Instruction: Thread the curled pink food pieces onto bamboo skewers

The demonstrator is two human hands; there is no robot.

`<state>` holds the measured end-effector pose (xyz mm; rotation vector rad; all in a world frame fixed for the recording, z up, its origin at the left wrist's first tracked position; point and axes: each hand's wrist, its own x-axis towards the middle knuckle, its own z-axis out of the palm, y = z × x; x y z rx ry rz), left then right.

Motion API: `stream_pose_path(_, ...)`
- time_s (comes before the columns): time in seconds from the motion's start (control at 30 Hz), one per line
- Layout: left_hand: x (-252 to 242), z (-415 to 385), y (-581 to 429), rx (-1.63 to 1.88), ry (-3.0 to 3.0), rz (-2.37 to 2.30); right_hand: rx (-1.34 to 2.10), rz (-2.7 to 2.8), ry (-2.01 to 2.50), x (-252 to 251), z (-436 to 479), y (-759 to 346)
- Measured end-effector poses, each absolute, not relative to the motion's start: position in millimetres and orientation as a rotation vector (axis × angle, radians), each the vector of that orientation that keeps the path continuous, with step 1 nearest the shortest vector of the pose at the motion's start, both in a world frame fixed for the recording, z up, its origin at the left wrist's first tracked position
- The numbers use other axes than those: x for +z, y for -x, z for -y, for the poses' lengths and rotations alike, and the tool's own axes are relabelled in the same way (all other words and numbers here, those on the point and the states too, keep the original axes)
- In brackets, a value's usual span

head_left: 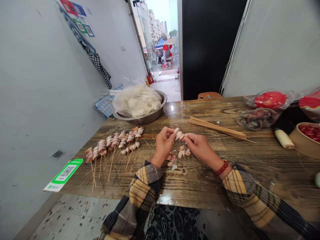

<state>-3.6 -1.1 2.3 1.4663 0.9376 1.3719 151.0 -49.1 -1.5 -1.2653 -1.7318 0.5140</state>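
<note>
A short row of garlic cloves (178, 135) spans the gap between my two hands, above the wooden table. My left hand (164, 143) is closed, its thumb and fingers pinching the cloves at the left end. At the other end my right hand (200, 146) pinches the row, its fingers closed. Whether a skewer runs through the cloves between my hands is hard to make out. Below them, loose garlic cloves (181, 153) lie on the table. To the left, several skewers of garlic cloves (116, 140) lie side by side, with bare stick ends towards me.
Bare wooden skewers (217, 127) lie in a bundle beyond my right hand. At the back left, a metal basin (150, 119) holds a pale mass in a plastic bag (137, 100). A grey cloth (257, 118) and a bowl of small red items (303, 143) are at right.
</note>
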Motion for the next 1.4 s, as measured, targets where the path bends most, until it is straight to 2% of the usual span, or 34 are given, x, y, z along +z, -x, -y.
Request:
stream_pose_path(0.47,6.8,3.9,3.5,1.062,-1.154,-0.707,0.477,1.793,1.256,2.0,49.8,-150.2)
stream_pose_path(0.77,0.5,3.0,-0.1,1.1,-1.329,-0.752,0.371,1.865,1.252,4.8,50.4,-158.1)
stream_pose_path(0.97,5.4,-1.5,4.3,1.13,-1.388,-0.842,0.156,1.528,1.365,13.0,38.0,-192.3)
stream_pose_path(1.27,-1.5,-7.3,6.8,1.214,-1.677,-1.112,0.091,1.472,1.442,4.1,25.0,-207.6)
stream_pose_path(1.4,4.9,-0.8,-5.3,1.119,-1.944,-1.138,0.089,1.455,1.471,7.0,25.4,-208.0)
